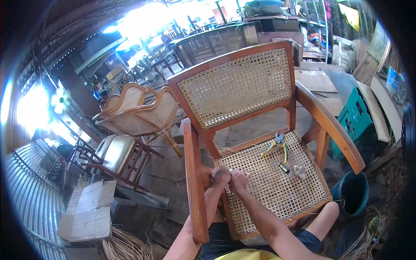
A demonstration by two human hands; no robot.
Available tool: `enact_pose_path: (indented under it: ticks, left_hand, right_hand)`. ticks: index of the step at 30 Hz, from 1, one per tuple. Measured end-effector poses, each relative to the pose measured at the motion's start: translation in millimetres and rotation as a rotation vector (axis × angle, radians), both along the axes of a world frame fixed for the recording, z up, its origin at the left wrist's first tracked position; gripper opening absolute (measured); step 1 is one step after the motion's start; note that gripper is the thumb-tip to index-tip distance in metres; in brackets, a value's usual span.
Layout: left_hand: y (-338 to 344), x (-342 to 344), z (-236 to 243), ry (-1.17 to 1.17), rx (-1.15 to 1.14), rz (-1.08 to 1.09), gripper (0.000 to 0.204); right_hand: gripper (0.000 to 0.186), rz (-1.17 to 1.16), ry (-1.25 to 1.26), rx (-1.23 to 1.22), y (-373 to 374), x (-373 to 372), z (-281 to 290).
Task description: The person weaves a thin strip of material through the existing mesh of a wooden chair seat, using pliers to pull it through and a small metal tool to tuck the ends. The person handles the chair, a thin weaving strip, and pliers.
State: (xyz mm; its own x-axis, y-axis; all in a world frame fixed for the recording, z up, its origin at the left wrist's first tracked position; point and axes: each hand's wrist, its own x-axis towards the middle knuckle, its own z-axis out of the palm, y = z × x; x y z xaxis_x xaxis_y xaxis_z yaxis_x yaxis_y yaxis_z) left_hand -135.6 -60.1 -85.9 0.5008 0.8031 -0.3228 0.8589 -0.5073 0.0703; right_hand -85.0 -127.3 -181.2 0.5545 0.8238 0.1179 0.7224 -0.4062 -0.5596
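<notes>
A wooden armchair [287, 45] with a woven cane back [236, 89] and cane seat [277, 195] stands in front of me. At the seat's left edge, my left hand [220, 177] is closed, its grip unclear. Right beside it, my right hand [238, 182] has curled fingers around something small and pale that I cannot make out. Loose cane strands stick up at the seat's back-left corner. Yellow-handled pliers [278, 141], a small black-and-yellow tool [284, 167] and a small cream lump [299, 172] lie on the seat.
Left are a rattan chair [143, 112], a cushioned chair [116, 154], flattened cardboard [89, 210] and cane bundles [125, 247]. Right are a green crate [349, 117], boards [379, 112] and a bucket [349, 195]. Corrugated metal sheeting [34, 195] curves along the left; furniture and clutter fill the back.
</notes>
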Motion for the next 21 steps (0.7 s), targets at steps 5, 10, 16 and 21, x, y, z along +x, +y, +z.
enact_pose_path:
  ticks: [5,10,16,21]
  left_hand:
    - [10.3,-2.4,-20.2,-0.003,0.001,0.024,0.025]
    - [23.1,10.5,-74.3,-0.309,0.148,0.466,0.027]
    - [5.0,-6.5,-44.2,-0.385,0.014,0.453,0.024]
    - [-8.1,-7.0,-58.3,-0.652,0.197,0.433,0.019]
  right_hand:
    - [0.028,-0.014,-0.023,-0.115,0.5,-3.8,15.6]
    - [0.031,0.086,-0.166,-0.234,6.5,4.6,11.1]
    - [0.024,0.258,0.049,0.127,5.3,27.1,20.8]
    - [0.018,0.449,0.070,0.220,22.2,49.0,12.3]
